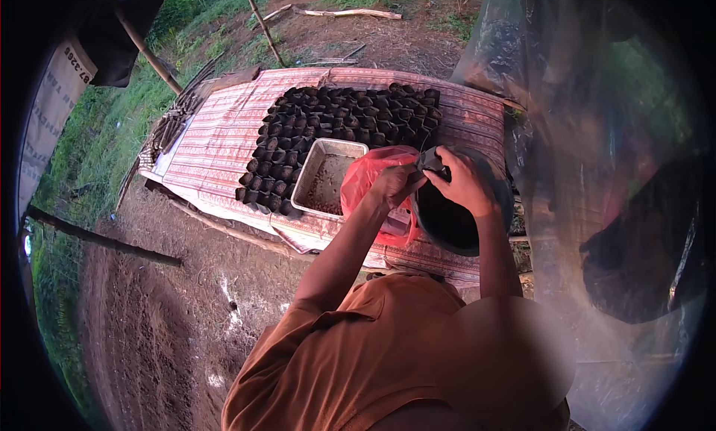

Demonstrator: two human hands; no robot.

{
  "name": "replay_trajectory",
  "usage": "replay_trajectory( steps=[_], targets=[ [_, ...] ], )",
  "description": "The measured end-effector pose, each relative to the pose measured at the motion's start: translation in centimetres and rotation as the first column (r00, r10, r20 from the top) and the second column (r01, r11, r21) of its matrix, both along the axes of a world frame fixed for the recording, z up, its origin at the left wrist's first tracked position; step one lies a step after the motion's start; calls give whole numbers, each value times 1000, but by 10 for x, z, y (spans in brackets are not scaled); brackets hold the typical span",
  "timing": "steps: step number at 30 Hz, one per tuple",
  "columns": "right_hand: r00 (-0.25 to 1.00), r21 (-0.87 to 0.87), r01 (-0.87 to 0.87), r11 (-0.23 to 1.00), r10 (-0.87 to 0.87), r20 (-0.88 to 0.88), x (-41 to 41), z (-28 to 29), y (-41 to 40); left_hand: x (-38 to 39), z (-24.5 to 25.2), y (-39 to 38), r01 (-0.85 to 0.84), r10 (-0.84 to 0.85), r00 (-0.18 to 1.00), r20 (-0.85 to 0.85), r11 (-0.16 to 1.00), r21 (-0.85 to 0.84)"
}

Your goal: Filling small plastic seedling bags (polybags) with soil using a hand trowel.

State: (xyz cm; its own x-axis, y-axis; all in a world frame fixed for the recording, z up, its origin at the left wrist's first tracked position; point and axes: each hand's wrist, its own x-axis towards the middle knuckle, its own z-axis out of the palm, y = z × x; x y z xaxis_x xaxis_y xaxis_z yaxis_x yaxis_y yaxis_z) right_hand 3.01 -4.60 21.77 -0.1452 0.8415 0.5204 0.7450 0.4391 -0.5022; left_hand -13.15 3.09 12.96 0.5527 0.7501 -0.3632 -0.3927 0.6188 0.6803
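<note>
Above a dark bucket [501, 204], my left hand [398, 183] and my right hand [463, 180] both hold a small black plastic seedling bag [429, 161]. My left fingers grip its left side, and my right fingers and thumb are around its right side. What the bag contains cannot be made out. Under my left hand lies a red plastic bag [366, 171] with a pale printed packet [398, 221] showing at its lower part. The bucket's inside is in deep shadow beneath my right hand.
Several rows of filled black seedling bags [349, 117] stand on a table with a red patterned cloth [224, 145]. A white plastic basket [302, 182] holds small seed-like bits. Plastic sheeting [587, 207] hangs at the right. Sticks [173, 120] are piled at the table's left end.
</note>
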Motion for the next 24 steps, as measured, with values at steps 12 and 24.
replay_trajectory(
  steps=[12, 24],
  targets=[
    [990, -136, -135, 981, 128, -58, 95, -19, -32, 83, -11, -26, 50, -47, 998, 45, 997, -58],
    [963, -77, 164, 984, -176, -206, 108, -66, -37, 131, -55, -52, -102, 107, 992, -67, 992, 80]
  ],
)
